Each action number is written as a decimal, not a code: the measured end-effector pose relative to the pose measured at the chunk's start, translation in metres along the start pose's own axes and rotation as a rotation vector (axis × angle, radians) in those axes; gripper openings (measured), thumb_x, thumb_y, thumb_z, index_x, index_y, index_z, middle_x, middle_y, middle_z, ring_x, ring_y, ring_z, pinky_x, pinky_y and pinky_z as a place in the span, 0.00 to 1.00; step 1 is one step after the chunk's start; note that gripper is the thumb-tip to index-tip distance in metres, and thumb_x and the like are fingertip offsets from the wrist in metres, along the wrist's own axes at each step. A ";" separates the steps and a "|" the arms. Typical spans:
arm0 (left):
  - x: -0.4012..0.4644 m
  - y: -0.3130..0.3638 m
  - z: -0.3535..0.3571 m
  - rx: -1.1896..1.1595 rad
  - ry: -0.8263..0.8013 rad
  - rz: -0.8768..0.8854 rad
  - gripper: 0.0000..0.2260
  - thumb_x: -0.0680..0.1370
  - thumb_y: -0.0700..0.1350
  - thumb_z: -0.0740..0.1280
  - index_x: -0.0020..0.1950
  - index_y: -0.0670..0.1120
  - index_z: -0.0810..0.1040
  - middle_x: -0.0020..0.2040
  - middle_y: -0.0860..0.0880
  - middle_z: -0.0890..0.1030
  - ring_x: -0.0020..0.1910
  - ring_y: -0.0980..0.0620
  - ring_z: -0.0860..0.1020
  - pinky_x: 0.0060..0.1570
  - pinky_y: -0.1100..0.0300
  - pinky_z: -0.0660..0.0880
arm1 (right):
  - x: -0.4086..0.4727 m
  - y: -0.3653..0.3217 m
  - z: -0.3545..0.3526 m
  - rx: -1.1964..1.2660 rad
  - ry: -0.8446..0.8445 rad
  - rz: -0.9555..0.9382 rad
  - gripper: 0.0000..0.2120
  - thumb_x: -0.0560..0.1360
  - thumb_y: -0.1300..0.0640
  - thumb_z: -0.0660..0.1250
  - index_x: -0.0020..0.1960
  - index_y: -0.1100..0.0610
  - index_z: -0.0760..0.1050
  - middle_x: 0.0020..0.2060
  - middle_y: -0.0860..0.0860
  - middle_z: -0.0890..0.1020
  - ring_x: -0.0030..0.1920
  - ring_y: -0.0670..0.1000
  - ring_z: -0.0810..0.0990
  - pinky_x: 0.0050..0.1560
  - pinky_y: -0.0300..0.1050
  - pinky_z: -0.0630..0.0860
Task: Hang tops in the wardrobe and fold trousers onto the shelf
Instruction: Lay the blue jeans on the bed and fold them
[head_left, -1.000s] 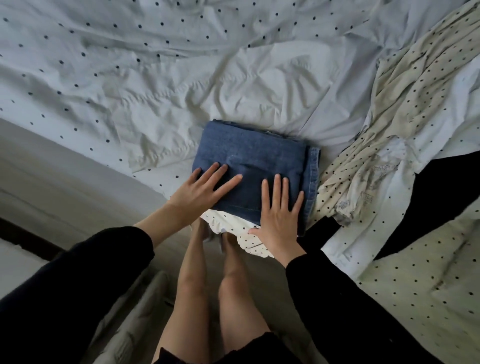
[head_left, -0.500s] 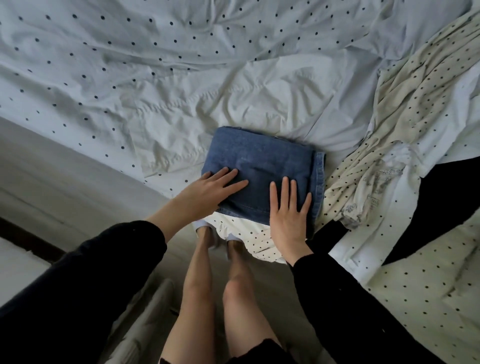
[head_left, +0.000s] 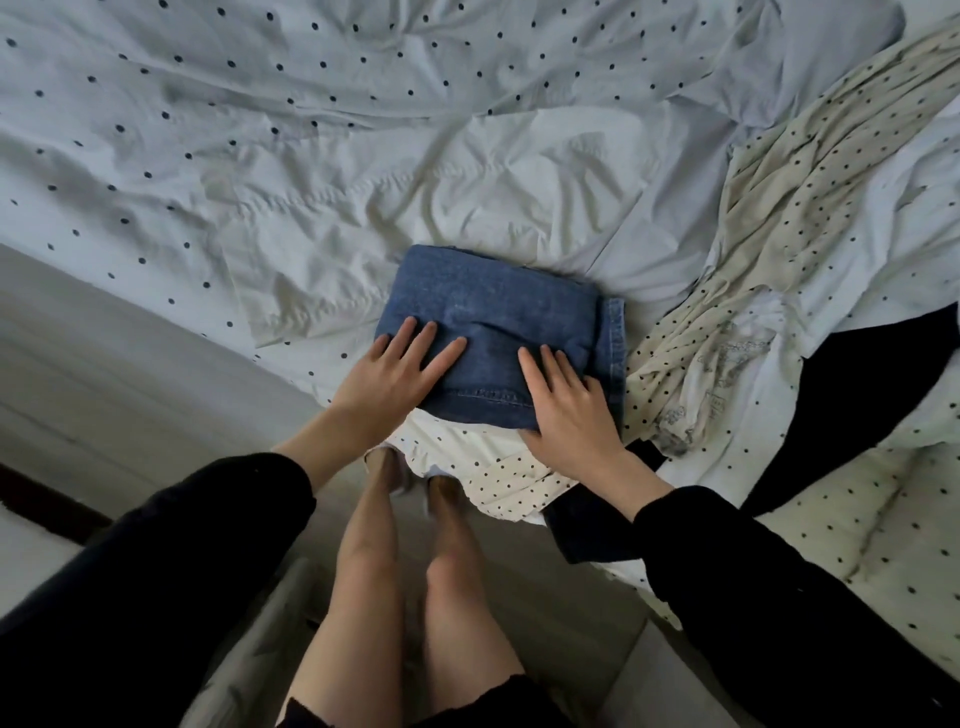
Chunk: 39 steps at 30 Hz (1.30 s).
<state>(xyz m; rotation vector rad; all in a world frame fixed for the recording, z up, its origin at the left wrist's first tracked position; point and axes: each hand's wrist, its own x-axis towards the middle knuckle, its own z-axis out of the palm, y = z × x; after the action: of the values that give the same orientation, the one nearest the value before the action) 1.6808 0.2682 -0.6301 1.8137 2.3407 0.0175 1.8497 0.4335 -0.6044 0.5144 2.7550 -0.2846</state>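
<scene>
Folded jeans (head_left: 493, 317): left hand (head_left: 395, 371), right hand (head_left: 569, 410) lie flat, no grip; slide fingers under the near edge, lift level off the bed (head_left: 363, 208).

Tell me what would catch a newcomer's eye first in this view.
The folded blue jeans at the near edge of the bed, with the left hand and right hand laid flat on them. To the right lies a cream dotted garment beside a black one, all on the rumpled pale dotted bed sheet.
</scene>
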 end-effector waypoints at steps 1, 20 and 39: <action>0.003 -0.005 -0.006 -0.035 -0.012 0.025 0.31 0.69 0.34 0.69 0.69 0.42 0.62 0.59 0.35 0.77 0.56 0.34 0.77 0.43 0.45 0.80 | -0.002 -0.003 0.001 -0.017 0.022 0.023 0.43 0.61 0.54 0.76 0.71 0.63 0.64 0.64 0.65 0.73 0.64 0.64 0.74 0.54 0.63 0.75; -0.037 -0.098 -0.211 -0.198 0.155 -0.350 0.23 0.74 0.32 0.63 0.69 0.40 0.68 0.62 0.42 0.75 0.59 0.40 0.76 0.45 0.49 0.76 | 0.082 -0.105 -0.225 -0.102 0.184 -0.141 0.30 0.62 0.67 0.74 0.63 0.63 0.74 0.45 0.60 0.82 0.40 0.62 0.82 0.37 0.49 0.77; -0.286 -0.557 -0.429 0.264 0.586 -0.733 0.35 0.61 0.34 0.73 0.66 0.40 0.67 0.57 0.43 0.79 0.53 0.43 0.80 0.46 0.56 0.79 | 0.383 -0.607 -0.468 -0.133 0.833 -0.736 0.34 0.48 0.70 0.76 0.55 0.62 0.79 0.40 0.55 0.82 0.34 0.58 0.82 0.33 0.45 0.78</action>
<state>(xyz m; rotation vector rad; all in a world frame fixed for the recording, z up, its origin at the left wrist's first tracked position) 1.1507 -0.1066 -0.2358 0.9961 3.4348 0.1666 1.1511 0.1163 -0.2215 -0.5918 3.6356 -0.0336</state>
